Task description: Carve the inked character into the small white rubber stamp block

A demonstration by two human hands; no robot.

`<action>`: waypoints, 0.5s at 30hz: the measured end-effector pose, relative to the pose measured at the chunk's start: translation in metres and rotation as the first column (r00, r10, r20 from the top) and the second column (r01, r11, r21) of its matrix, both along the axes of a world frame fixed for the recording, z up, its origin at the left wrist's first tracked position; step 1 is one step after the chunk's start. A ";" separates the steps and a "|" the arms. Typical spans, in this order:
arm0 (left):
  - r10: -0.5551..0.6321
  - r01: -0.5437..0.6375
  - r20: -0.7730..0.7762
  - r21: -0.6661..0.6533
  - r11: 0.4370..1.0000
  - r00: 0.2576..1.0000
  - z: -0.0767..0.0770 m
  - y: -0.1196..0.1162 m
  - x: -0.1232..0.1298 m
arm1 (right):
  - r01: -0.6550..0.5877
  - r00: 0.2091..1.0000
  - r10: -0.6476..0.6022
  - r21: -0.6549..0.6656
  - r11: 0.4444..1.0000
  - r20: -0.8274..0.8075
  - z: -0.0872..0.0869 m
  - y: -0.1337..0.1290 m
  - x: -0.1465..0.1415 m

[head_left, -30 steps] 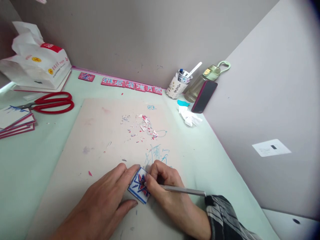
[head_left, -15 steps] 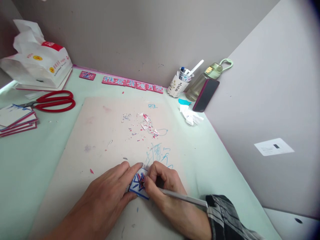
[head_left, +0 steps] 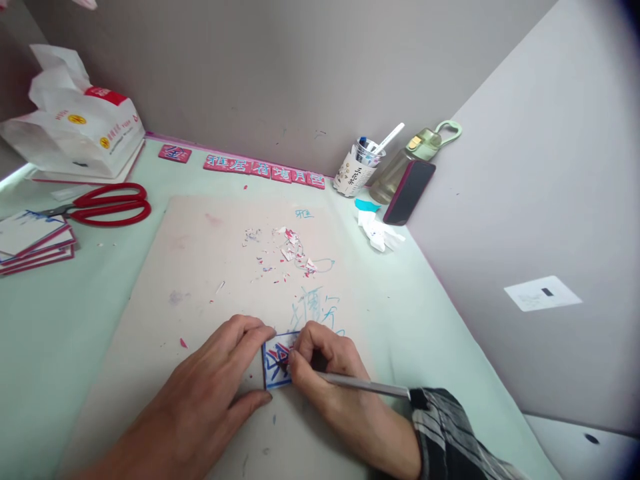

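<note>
From here I read 雅居荷塘月色 along the row of red tiles (head_left: 263,169), 三花茶 on the pen cup (head_left: 351,176), and a blue 雅 near the far edge of the board (head_left: 200,280). The lone red tile (head_left: 175,154) says 金 or 全, I can't tell which; the mark on the held tile (head_left: 273,357) is half covered.

A plaid sleeve (head_left: 453,437) in black, grey and white, crossed by pale lines, covers part of the right forearm (head_left: 383,427); left forearm (head_left: 150,427) and left fingers (head_left: 251,345) are bare.
</note>
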State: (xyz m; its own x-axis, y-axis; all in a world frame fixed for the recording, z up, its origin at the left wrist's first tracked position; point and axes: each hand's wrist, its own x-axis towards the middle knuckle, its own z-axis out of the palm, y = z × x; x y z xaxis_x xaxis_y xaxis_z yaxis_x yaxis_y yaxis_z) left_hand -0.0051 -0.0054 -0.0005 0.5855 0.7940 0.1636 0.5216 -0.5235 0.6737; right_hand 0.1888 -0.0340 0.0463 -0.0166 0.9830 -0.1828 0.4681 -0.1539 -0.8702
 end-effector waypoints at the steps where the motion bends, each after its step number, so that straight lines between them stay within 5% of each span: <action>1: -0.008 0.008 0.007 -0.012 1.000 1.000 0.000 0.001 -0.001 | -0.001 1.000 0.001 0.003 1.000 -0.003 0.000 0.000 0.000; 7: 0.021 -0.021 -0.032 0.002 1.000 0.999 0.001 -0.001 0.003 | 0.012 1.000 -0.012 -0.018 1.000 0.004 0.004 -0.002 -0.003; 15: 0.055 -0.035 -0.095 0.206 0.978 0.994 0.001 0.002 0.005 | -0.023 1.000 0.023 -0.004 1.000 0.014 0.006 -0.004 -0.004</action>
State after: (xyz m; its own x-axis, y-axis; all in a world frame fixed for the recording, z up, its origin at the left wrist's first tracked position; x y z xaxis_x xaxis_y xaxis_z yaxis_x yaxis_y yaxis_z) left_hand 0.0001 -0.0035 0.0008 0.5716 0.7759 0.2668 0.6071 -0.6187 0.4987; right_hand 0.1851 -0.0383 0.0525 -0.0362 0.9816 -0.1873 0.4834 -0.1468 -0.8630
